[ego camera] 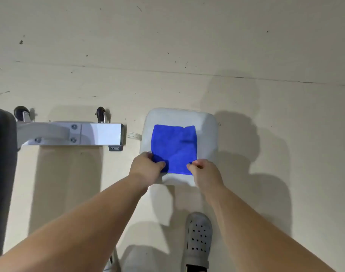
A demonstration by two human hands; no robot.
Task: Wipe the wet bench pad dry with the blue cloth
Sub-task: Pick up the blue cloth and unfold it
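The white bench pad [207, 130] sits right of centre, seen from above. A blue cloth [173, 148] lies spread flat on it, covering most of the middle. My left hand [145, 167] pinches the cloth's near left corner. My right hand [204, 171] pinches its near right corner. Both hands rest at the pad's near edge. Any wetness on the pad is too faint to see.
A white metal frame bar [85, 134] with two black wheels [101, 113] stands left of the pad. A dark padded part [0, 173] runs down the far left edge. My grey perforated shoe [199, 238] is on the pale floor below the pad.
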